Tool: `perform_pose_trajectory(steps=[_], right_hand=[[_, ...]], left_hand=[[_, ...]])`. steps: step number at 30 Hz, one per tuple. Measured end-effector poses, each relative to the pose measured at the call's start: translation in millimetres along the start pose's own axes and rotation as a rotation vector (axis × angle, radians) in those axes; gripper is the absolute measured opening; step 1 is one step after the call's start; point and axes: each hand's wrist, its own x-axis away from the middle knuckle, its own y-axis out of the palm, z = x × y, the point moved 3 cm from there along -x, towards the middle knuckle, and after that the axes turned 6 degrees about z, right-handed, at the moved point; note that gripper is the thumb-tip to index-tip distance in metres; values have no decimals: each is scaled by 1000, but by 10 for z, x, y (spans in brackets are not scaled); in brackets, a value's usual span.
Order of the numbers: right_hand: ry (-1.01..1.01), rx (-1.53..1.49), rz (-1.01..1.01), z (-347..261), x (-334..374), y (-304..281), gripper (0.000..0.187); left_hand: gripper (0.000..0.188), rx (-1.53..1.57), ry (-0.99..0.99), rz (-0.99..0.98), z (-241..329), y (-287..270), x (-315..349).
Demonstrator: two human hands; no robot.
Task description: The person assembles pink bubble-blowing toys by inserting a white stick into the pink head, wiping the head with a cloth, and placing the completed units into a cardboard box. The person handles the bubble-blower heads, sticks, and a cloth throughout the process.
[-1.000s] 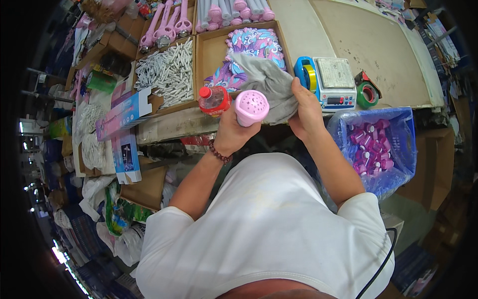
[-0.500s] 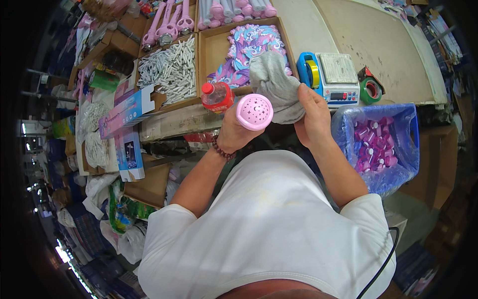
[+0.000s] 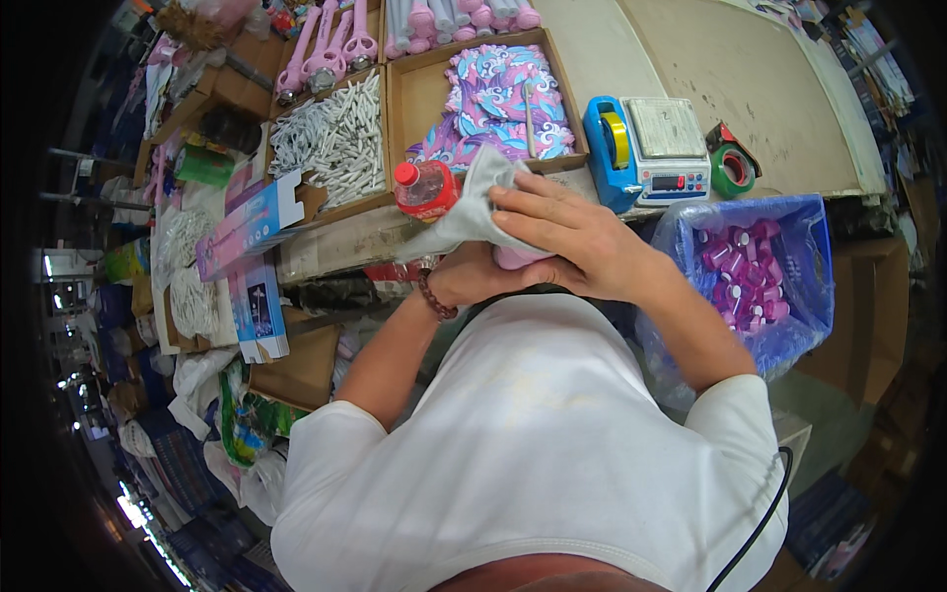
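Nearest the white shirt (image 3: 523, 414), a pink piece (image 3: 520, 258) is being held in the left hand (image 3: 469, 276), lying to the right of that wrist, its long axis being hidden. From the right, it is being partly covered by the right hand (image 3: 587, 242), whose fingers are being pressed over a grey cloth (image 3: 480, 197). Beyond, a red-capped bottle (image 3: 426, 192) is being noted

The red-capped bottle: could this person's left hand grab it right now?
Probably not without letting go first: the bottle looks close, but the left hand grips the pink piece, and the grey cloth lies across the way.
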Motion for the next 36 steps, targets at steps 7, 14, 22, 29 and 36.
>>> perform_pose_trajectory(steps=[7, 14, 22, 29, 36], right_hand=[[-45, -27, -271, -142, 58, -67, 65], [-208, 227, 99, -55, 297, 39, 46], [-104, 109, -210, -120, 27, -126, 53], [72, 217, -109, 81, 168, -50, 59], [205, 194, 155, 132, 331, 118, 66]], left_hand=[[44, 284, -215, -480, -254, 100, 183], [38, 269, 59, -176, 48, 15, 13], [34, 418, -315, -520, -322, 129, 110], [34, 622, -546, -302, 5, 52, -7], [40, 238, -355, 49, 76, 104, -50]])
